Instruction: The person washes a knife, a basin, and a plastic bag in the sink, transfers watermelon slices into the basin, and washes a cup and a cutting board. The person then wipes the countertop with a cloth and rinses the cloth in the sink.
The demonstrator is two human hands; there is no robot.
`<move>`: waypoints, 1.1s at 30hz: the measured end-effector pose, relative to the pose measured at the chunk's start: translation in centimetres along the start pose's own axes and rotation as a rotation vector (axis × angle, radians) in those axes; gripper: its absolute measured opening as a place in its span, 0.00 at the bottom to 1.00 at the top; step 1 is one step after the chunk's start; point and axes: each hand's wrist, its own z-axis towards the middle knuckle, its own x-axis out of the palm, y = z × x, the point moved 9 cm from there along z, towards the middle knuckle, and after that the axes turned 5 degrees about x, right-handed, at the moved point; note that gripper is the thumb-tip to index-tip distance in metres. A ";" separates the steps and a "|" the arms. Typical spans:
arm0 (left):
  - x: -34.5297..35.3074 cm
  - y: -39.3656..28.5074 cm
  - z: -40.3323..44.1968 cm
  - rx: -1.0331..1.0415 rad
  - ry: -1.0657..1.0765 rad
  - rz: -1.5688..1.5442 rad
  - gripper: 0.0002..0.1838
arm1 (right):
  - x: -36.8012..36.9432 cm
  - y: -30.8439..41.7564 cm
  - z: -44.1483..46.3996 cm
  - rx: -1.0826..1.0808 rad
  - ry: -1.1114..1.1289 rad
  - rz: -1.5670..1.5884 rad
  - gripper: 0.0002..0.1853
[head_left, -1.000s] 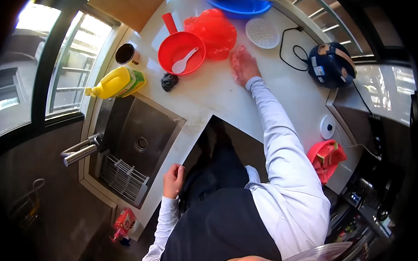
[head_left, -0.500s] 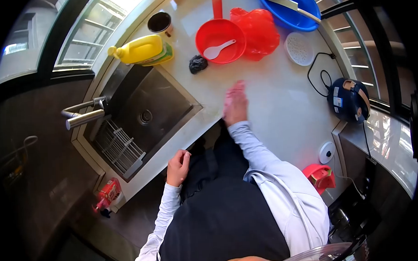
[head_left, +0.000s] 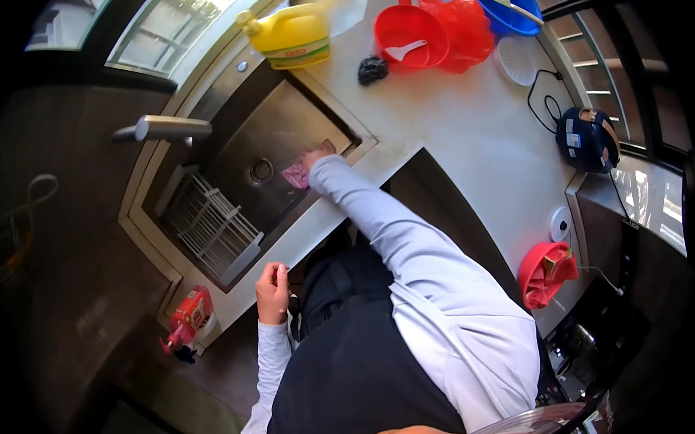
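Observation:
My right hand (head_left: 315, 156) reaches over the sink (head_left: 286, 116) near its counter-side edge, its fingers closed on a pink patterned cloth (head_left: 295, 175). Part of the cloth hangs from the fingers above the steel basin, close to the drain (head_left: 259, 172). In front of the counter edge, by my body, my left hand (head_left: 272, 291) is curled closed, with nothing visible in it. A grey dish rack (head_left: 217, 221) stands in the near left part of the sink.
A faucet (head_left: 168, 127) extends over the sink. Behind it stands a yellow bottle (head_left: 291, 35); a dark scrubber (head_left: 372, 70), red pan (head_left: 440, 49), red bag (head_left: 467, 33) and blue basin (head_left: 512, 12) line the back. A rice cooker (head_left: 586, 140) sits right, a red bowl (head_left: 535, 279) nearer.
My right hand has moved left from the countertop to over the sink, with the pink cloth. My left hand has shifted slightly left. The camera view has turned and shifted.

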 end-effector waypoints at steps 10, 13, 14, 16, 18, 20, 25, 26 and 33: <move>-3.6 3.5 0.2 -0.062 -0.086 -0.126 0.12 | 5.1 -0.6 6.3 0.271 0.415 -0.080 0.18; -3.7 5.4 -1.0 -0.106 -0.115 -0.156 0.11 | 6.6 2.3 5.1 0.050 0.633 -0.456 0.19; -3.8 6.4 -1.4 -0.113 -0.131 -0.166 0.11 | 6.4 2.4 5.0 0.051 0.593 -0.464 0.20; -4.0 7.4 -1.4 -0.126 -0.150 -0.184 0.11 | 5.4 2.4 5.3 0.054 0.505 -0.472 0.21; -4.5 7.6 -1.6 -0.142 -0.152 -0.194 0.11 | 7.2 3.3 4.7 -0.090 0.830 -0.509 0.19; -4.9 7.6 -1.4 -0.128 -0.144 -0.214 0.11 | 8.1 4.6 4.6 -0.095 0.976 -0.041 0.20; -5.2 4.6 1.0 -0.016 -0.073 -0.167 0.11 | -3.7 4.2 4.9 0.082 0.160 0.747 0.29; -5.1 3.8 1.5 0.018 -0.051 -0.158 0.11 | -10.1 6.5 0.3 -0.078 0.239 0.837 0.31; -1.4 -1.9 4.0 0.208 0.146 -0.035 0.12 | -15.8 -12.7 -9.6 0.137 -0.312 1.190 0.25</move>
